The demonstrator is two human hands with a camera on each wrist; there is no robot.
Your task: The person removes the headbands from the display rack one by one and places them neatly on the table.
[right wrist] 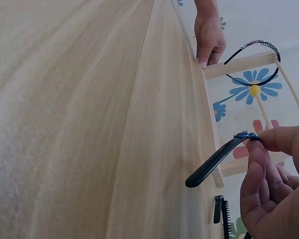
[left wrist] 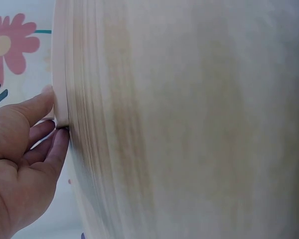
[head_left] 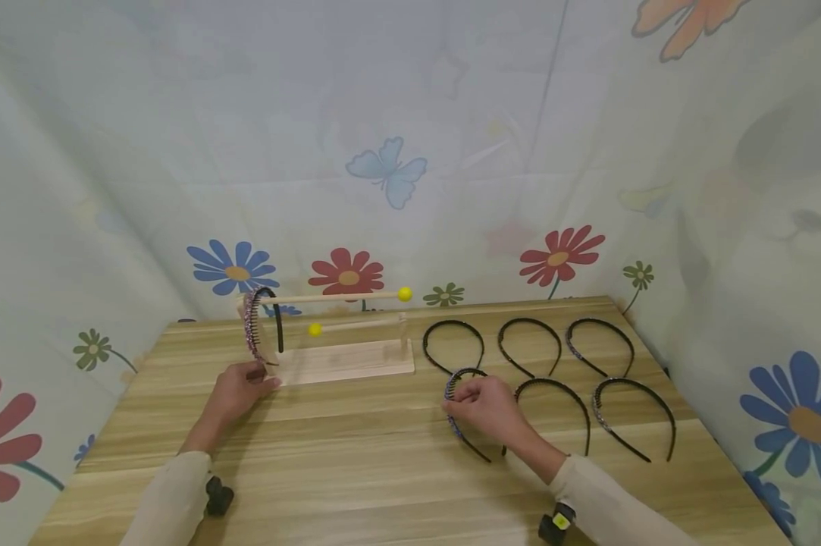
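Observation:
In the head view, my left hand (head_left: 238,394) is at the left end of a wooden stand (head_left: 345,365). The left wrist view shows its thumb and fingers pinching the corner of the stand's base (left wrist: 61,64). A headband with pinkish glitter (head_left: 250,326) hangs on the upper rod, at its left end. My right hand (head_left: 490,409) holds a black headband with blue stones (head_left: 453,426), pinched between thumb and fingers along its decorated side. In the right wrist view, one plain black end of this headband (right wrist: 214,162) points away from the fingers.
More black headbands lie on the wooden table (head_left: 355,470) at the right, among them a back-row one (head_left: 633,345) and a front-row one (head_left: 671,417). Yellow balls cap the stand's upper rod (head_left: 335,297) and lower rod (head_left: 358,325). A flowered cloth (head_left: 301,212) hangs behind.

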